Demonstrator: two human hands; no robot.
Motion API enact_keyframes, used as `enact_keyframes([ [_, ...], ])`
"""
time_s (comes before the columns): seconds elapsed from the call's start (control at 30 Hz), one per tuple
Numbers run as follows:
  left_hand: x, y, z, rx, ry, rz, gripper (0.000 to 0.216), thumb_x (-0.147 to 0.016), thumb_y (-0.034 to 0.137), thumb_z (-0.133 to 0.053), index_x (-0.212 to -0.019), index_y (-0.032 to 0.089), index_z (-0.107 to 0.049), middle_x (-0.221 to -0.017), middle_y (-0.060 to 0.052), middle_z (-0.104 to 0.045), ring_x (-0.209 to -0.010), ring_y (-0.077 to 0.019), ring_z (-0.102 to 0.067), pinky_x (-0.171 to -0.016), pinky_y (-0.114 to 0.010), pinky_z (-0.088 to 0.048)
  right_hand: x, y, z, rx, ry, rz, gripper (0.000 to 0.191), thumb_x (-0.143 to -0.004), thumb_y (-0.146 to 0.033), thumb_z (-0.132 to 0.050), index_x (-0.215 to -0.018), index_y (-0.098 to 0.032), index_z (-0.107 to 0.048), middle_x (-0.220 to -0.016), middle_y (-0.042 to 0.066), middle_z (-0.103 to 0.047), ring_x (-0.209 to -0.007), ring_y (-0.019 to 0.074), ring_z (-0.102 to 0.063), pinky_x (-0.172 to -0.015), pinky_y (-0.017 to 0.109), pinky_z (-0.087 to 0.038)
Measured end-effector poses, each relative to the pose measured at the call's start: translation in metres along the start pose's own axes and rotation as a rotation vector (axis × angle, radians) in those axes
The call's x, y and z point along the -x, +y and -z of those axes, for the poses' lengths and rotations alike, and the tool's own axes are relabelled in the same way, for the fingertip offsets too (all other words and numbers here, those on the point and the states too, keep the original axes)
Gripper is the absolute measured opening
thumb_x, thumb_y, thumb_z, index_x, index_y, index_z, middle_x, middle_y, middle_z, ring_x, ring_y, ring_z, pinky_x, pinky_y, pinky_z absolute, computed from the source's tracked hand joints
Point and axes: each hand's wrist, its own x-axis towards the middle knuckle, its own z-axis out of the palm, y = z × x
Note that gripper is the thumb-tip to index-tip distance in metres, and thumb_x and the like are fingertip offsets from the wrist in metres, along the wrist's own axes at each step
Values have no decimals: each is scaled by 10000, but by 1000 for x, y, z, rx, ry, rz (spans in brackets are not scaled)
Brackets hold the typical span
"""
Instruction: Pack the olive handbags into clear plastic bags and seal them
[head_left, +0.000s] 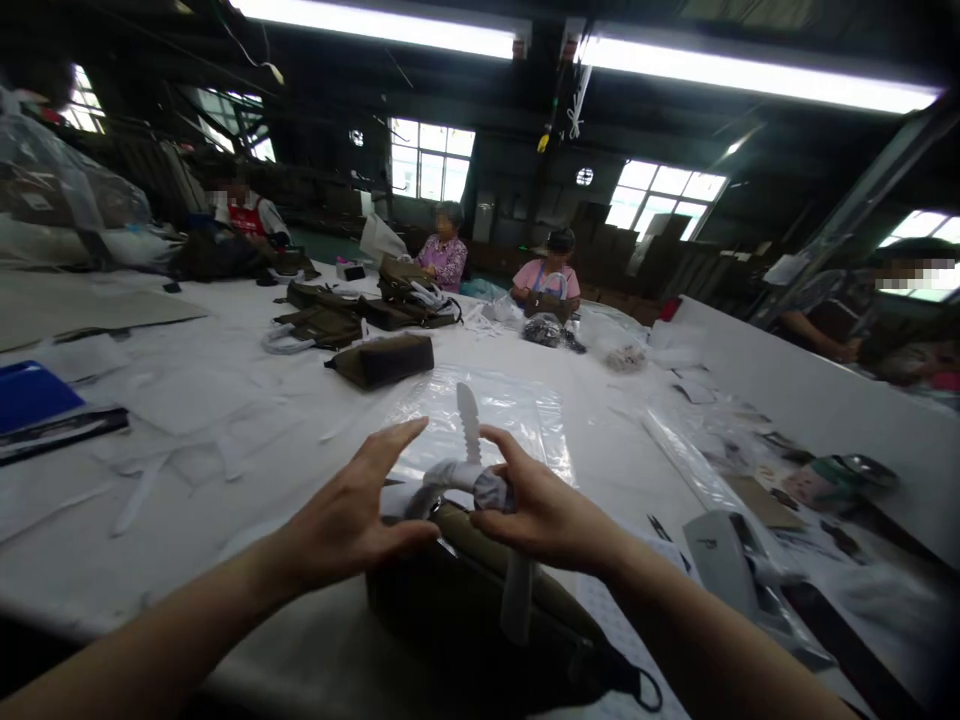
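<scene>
A dark olive bag [480, 600] lies on the white table [225, 420] right in front of me. Its handle [465, 480] is wrapped in white paper, and a white strip [469, 422] sticks up from it. My right hand [536, 505] pinches the wrapped handle with closed fingers. My left hand [352, 515] rests against the bag's left end, index finger stretched out and thumb touching the bag. A clear plastic sleeve [480, 415] lies flat just beyond the bag.
More olive bags [382, 358] lie farther up the table [352, 315]. Several people sit working at the far side and at the right. A blue folder [34, 392] is at the left; scissors [660, 527], plastic sheets and a grey tool [724, 560] lie at the right.
</scene>
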Motion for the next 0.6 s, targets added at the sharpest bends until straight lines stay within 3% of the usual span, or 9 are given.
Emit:
enact_keyframes([
  [0.07, -14, -9, -4, 80, -199, 46, 500, -763, 380, -613, -1201, 193, -461, -1167, -89, -572, -1053, -233, -551, -908, -348, -450, 0, -2, -3, 110, 16, 34, 777, -761, -121, -574, -1377, -254, -120, -739, -55, -563, -584, 106, -525, -557, 218, -417],
  [0.13, -25, -12, -11, 150, -328, 86, 208, -848, 343, -470, -978, 192, -531, -925, -40, -628, -829, -178, -598, -760, -287, -475, 1, 0, -9, 342, 152, 104, 770, -779, -124, -561, -1382, -227, -94, -894, 19, -589, -629, 127, -545, -566, 242, -440],
  [0.2, -30, -12, -20, 161, -325, 144, 159, -874, 311, -385, -853, 197, -494, -786, -17, -601, -697, -159, -572, -654, -262, -446, 0, 5, -18, 681, 342, 212, 627, -827, -125, -511, -1353, -197, -178, -1109, 126, -538, -762, 180, -566, -605, 287, -460],
  [0.27, -31, -9, -26, 143, -268, 175, 140, -869, 311, -376, -828, 203, -455, -765, -17, -585, -682, -168, -560, -626, -263, -418, -4, 10, -27, 1019, 426, 269, 426, -876, -116, -427, -1285, -146, -314, -1155, 181, -511, -866, 243, -550, -649, 341, -458],
  [0.37, -34, -4, -27, 92, -252, 187, 128, -864, 302, -368, -820, 206, -440, -734, -21, -580, -668, -183, -558, -608, -272, -393, -15, 10, -32, 1258, 326, 170, 222, -888, -79, -344, -1037, -96, -509, -876, 149, -587, -760, 254, -538, -647, 373, -421],
  [0.43, -34, -2, -20, 67, -288, 190, 125, -861, 282, -361, -843, 201, -455, -740, -27, -587, -679, -192, -567, -621, -282, -404, -23, 4, -27, 1240, 181, 73, 197, -878, -59, -346, -872, -121, -533, -746, 107, -576, -681, 231, -524, -619, 350, -390],
  [0.5, -27, -3, -11, 61, -317, 176, 167, -856, 312, -397, -931, 190, -481, -838, -47, -606, -775, -208, -588, -693, -301, -439, -31, -3, -16, 1119, 14, 15, 137, -890, -116, -400, -838, -140, -524, -722, 83, -581, -657, 211, -525, -586, 315, -358],
  [0.6, 7, -8, 1, -5, -297, 120, 602, -704, 445, -640, -1200, 180, -423, -1160, -102, -543, -1066, -267, -524, -903, -366, -425, -39, -8, 3, 858, -144, -31, 156, -892, -308, -498, -839, -167, -536, -706, 46, -584, -639, 179, -523, -548, 271, -314],
])
